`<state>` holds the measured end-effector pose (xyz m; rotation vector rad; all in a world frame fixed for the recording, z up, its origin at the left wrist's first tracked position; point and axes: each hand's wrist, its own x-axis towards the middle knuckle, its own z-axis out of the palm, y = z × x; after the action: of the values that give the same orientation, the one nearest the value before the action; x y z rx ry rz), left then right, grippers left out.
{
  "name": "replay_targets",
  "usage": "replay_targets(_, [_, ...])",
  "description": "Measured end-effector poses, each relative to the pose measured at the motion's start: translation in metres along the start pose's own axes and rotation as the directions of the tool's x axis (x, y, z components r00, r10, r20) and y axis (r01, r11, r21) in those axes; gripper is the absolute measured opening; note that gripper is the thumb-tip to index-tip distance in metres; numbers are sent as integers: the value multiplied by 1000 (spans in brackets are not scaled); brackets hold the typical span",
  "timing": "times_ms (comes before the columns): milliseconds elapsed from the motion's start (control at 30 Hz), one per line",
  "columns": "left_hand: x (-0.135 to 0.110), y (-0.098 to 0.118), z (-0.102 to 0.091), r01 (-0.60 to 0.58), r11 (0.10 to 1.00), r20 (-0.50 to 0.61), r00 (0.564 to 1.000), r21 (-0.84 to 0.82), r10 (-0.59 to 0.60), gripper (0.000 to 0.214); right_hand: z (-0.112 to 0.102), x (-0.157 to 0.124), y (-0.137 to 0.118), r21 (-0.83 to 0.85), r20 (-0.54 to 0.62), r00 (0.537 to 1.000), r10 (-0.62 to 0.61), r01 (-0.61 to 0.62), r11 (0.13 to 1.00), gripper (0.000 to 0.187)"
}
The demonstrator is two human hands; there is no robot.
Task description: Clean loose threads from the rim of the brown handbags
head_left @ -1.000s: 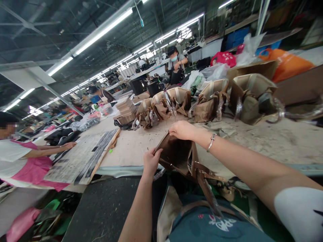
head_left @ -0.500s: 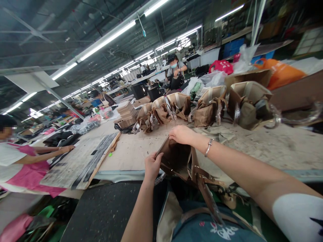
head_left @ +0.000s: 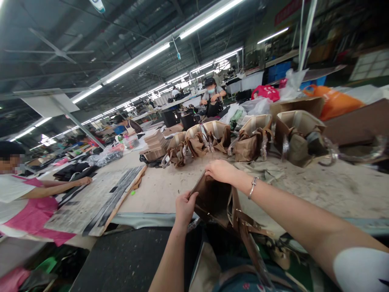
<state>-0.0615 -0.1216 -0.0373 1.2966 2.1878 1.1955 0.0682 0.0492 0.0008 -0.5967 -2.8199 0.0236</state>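
Observation:
A brown handbag (head_left: pixel 212 200) is held at the table's front edge, its mouth open toward me and its inside dark. My left hand (head_left: pixel 186 207) pinches the bag's left rim, thumb on the inner side. On the far rim, my right hand (head_left: pixel 221 170) is closed with the fingers bent over the edge; a bracelet sits on that wrist. A brown strap (head_left: pixel 247 243) hangs from the bag's right side down toward my lap. The underside of the bag is hidden from me.
Several brown bags (head_left: pixel 247 140) with plastic-wrapped handles stand in a row across the worktable (head_left: pixel 161 182). Left of them is a stack of tan panels (head_left: pixel 153 142). A co-worker in a pink apron (head_left: pixel 33 207) reaches over a striped board (head_left: pixel 94 198). An orange bag (head_left: pixel 334 103) lies back right.
My view has tilted up slightly, so the scene sits a little lower. Both hands keep their hold on the bag's rim with almost no movement.

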Motion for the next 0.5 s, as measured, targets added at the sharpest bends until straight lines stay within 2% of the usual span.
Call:
replay_targets(167, [0, -1, 0, 8, 1000, -4, 1000, -15, -8, 31, 1, -2, 0, 51, -12, 998, 57, -57, 997, 21])
replay_targets(267, [0, -3, 1, 4, 1000, 1, 1000, -20, -4, 30, 2, -2, 1, 60, -19, 997, 73, -71, 996, 28])
replay_targets(400, [5, -4, 0, 4, 1000, -2, 1000, -6, -4, 30, 2, 7, 4, 43, 6, 999, 36, -36, 998, 24])
replay_targets(500, [-1, 2, -1, 11, 1000, -22, 1000, -9, -11, 29, 2, 6, 1, 67, 6, 1000, -9, 9, 998, 20])
